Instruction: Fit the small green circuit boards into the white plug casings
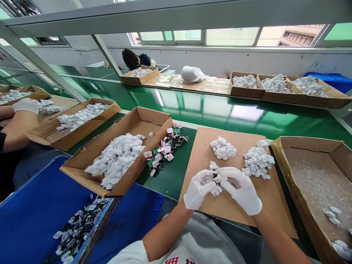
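Observation:
Both my hands wear white gloves and meet over a brown cardboard sheet [233, 205]. My left hand [198, 189] and my right hand [242, 189] are closed together on a small white plastic part with a dark piece inside [216, 179]. A few more white parts [213, 167] lie just beyond my fingers. Two heaps of white parts [223, 148] [257, 162] rest farther back on the sheet. A cluster of green circuit boards with white pieces [163, 150] lies on the green mat to the left.
A cardboard box of white shells [90, 146] stands left of the boards. A blue bin [33, 212] holds dark-and-white parts at the lower left. A box [280, 146] with a few shells stands at the right. A co-worker's gloved hand [26, 105] is at the far left; across the green belt [220, 110] are more boxes and another person [132, 58].

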The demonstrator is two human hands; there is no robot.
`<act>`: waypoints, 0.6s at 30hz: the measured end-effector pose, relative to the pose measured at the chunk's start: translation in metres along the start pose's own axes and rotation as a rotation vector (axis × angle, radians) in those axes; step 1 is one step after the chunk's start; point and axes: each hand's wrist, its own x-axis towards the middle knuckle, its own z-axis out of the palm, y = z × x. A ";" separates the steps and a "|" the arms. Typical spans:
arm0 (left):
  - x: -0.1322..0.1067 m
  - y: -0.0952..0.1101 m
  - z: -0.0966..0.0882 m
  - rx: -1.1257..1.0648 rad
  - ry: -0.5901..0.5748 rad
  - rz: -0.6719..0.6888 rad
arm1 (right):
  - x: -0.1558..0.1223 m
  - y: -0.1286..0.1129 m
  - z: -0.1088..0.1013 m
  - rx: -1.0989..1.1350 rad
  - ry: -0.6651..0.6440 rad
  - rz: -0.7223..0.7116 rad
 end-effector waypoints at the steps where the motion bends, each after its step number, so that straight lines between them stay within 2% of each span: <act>1: -0.002 0.005 0.000 0.016 -0.009 -0.011 | -0.001 -0.001 0.000 -0.053 0.031 -0.059; 4: -0.012 0.019 -0.001 0.103 0.023 -0.013 | -0.003 -0.006 0.001 -0.185 0.061 -0.181; 7: -0.023 0.028 -0.001 0.208 0.088 0.015 | -0.007 -0.012 0.004 -0.270 0.030 -0.250; 9: -0.027 0.031 -0.002 0.250 0.088 0.016 | -0.009 -0.016 0.007 -0.295 0.008 -0.273; 14: -0.031 0.032 -0.006 0.334 0.097 0.097 | -0.017 -0.031 0.024 -0.258 0.029 -0.209; 18: -0.036 0.028 -0.010 0.414 0.050 0.166 | -0.029 -0.039 0.043 -0.234 0.193 -0.134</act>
